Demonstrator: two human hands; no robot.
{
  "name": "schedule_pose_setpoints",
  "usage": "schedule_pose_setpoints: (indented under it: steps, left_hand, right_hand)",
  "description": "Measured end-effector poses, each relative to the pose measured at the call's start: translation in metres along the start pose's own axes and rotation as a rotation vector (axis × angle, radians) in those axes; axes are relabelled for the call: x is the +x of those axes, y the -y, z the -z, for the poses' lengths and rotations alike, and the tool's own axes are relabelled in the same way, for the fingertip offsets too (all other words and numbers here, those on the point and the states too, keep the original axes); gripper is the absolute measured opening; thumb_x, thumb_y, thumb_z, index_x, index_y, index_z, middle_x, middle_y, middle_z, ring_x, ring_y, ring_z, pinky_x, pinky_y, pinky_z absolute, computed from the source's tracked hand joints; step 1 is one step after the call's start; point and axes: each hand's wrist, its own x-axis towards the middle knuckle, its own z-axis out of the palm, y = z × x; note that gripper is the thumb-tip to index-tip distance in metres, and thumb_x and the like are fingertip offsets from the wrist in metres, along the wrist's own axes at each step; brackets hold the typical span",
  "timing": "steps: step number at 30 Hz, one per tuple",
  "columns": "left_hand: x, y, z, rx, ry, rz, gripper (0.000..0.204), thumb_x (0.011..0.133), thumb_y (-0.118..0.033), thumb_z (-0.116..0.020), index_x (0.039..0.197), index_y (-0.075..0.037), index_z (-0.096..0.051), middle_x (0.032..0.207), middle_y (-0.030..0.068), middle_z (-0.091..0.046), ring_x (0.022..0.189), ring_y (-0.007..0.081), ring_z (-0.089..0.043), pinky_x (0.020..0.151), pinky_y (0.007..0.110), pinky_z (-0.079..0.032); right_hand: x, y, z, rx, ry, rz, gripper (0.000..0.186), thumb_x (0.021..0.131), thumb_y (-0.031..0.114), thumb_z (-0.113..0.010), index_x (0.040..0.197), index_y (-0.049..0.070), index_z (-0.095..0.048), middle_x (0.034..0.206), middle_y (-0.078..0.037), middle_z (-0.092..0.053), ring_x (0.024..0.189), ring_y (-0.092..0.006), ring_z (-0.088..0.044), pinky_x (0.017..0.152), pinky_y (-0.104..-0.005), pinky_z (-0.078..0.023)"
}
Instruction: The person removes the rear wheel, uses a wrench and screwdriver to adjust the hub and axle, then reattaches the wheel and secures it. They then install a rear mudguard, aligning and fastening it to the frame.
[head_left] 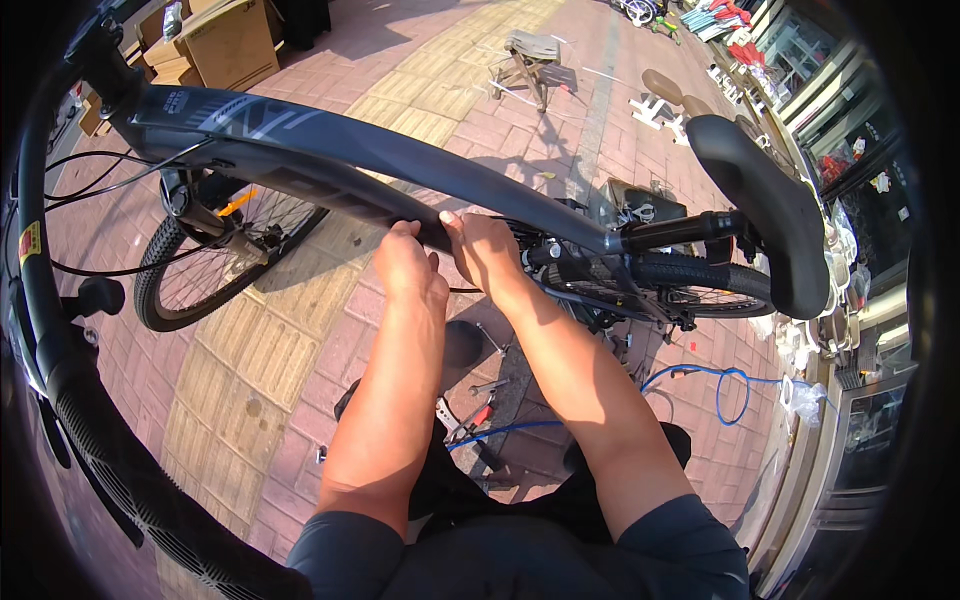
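A dark grey bicycle frame [390,150] crosses in front of me, its handlebar at my left and its black saddle [765,210] at my right. Both my hands are at its lower tube, close beside each other. The fingers of my left hand [410,265] are curled in against the tube, and what they pinch is hidden. My right hand [485,255] is closed round the tube just to the right, thumb on its upper side. A thin black cable shows below the hands. The front wheel [170,275] is turned at the left; the rear wheel [705,285] stands under the saddle.
Between my legs lie pliers with red handles [484,415] and a wrench [490,386]. A blue hose [735,395] loops across the paving at right. A small stool [530,65] stands ahead; cardboard boxes [235,50] are far left. Shop windows line the right.
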Motion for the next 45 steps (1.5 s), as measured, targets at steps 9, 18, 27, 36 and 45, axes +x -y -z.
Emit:
schedule_pose_setpoints:
  steps: [9, 18, 27, 36, 45]
  left_hand:
    - [0.005, 0.002, -0.001, -0.007, -0.014, -0.017, 0.016, 0.091, -0.014, -0.057, 0.104, -0.004, -0.059, 0.105, 0.0081, -0.056, 0.105, 0.0275, -0.050, 0.110, 0.055, -0.032]
    - [0.003, 0.000, -0.001, 0.005, -0.028, -0.024, 0.016, 0.092, -0.014, -0.057, 0.103, -0.004, -0.060, 0.108, 0.0078, -0.057, 0.106, 0.0270, -0.050, 0.108, 0.054, -0.033]
    - [0.004, -0.001, 0.000, 0.019, -0.018, 0.001, 0.024, 0.088, -0.015, -0.058, 0.109, -0.003, -0.063, 0.120, 0.0091, -0.059, 0.118, 0.0228, -0.051, 0.105, 0.049, -0.036]
    - [0.009, 0.004, 0.004, 0.103, 0.007, -0.037, 0.032, 0.091, -0.020, -0.057, 0.116, -0.001, -0.064, 0.129, 0.0106, -0.057, 0.124, 0.0235, -0.048, 0.105, 0.047, -0.036]
    - [-0.016, 0.030, 0.038, 0.618, 0.188, -0.450, 0.061, 0.087, -0.017, -0.064, 0.140, 0.009, -0.049, 0.139, 0.0222, -0.057, 0.131, 0.0338, -0.052, 0.112, 0.038, -0.036]
  right_hand:
    - [-0.020, -0.052, 0.013, 0.137, -0.117, -0.044, 0.023, 0.097, 0.019, -0.059, 0.096, -0.003, -0.065, 0.080, -0.025, -0.068, 0.078, -0.0439, -0.068, 0.074, -0.0500, -0.053]
    - [-0.014, -0.041, -0.005, -0.098, -0.054, 0.118, 0.028, 0.098, 0.022, -0.057, 0.089, -0.005, -0.062, 0.079, -0.030, -0.066, 0.079, -0.0487, -0.067, 0.070, -0.0528, -0.053]
    - [-0.007, -0.044, -0.007, -0.266, -0.013, 0.183, 0.029, 0.100, 0.021, -0.050, 0.087, -0.002, -0.061, 0.075, -0.028, -0.065, 0.074, -0.0490, -0.066, 0.067, -0.0536, -0.052]
    - [-0.030, -0.029, -0.001, 0.045, 0.129, -0.190, 0.045, 0.102, 0.037, -0.050, 0.092, -0.003, -0.069, 0.091, -0.030, -0.069, 0.090, -0.0481, -0.067, 0.079, -0.0534, -0.053]
    - [-0.156, -0.035, 0.117, 0.088, 0.256, -0.098, 0.030, 0.092, 0.028, -0.068, 0.096, -0.002, -0.069, 0.096, -0.022, -0.072, 0.091, -0.0389, -0.070, 0.079, -0.0446, -0.054]
